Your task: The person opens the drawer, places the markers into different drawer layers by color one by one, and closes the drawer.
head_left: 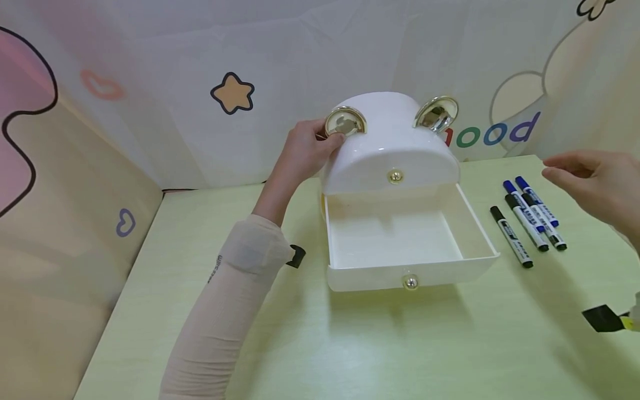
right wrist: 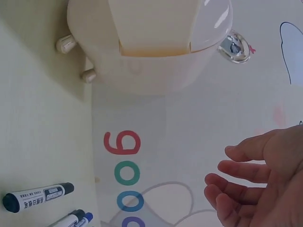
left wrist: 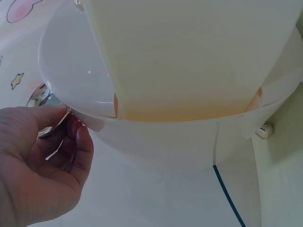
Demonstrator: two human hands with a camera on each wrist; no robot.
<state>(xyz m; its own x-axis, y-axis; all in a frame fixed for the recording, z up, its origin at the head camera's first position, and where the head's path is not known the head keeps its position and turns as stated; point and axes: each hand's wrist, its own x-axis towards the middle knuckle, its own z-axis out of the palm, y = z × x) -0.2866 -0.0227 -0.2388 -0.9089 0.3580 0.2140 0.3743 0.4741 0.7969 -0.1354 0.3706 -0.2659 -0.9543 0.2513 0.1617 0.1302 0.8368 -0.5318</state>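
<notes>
A white drawer box [head_left: 385,133] stands on the table with two gold-rimmed, ear-like discs on top. Its lower drawer [head_left: 412,269] is pulled out toward me, and I see its bare white floor. My left hand [head_left: 305,149] pinches the left disc [head_left: 346,122] between thumb and fingers, as the left wrist view also shows. The right disc [head_left: 437,114] is untouched. On the right, my right hand [head_left: 600,180] hovers in the air with loosely bent fingers and holds nothing. Nearest to it lie several whiteboard markers [head_left: 535,211], with black or blue caps.
One black-capped marker [head_left: 511,236] lies a little apart, between the drawer and the other markers. The pale green table [head_left: 400,355] meets a printed cloth backdrop [head_left: 300,55] behind the box. Short feet [right wrist: 66,44] hold the box off the table.
</notes>
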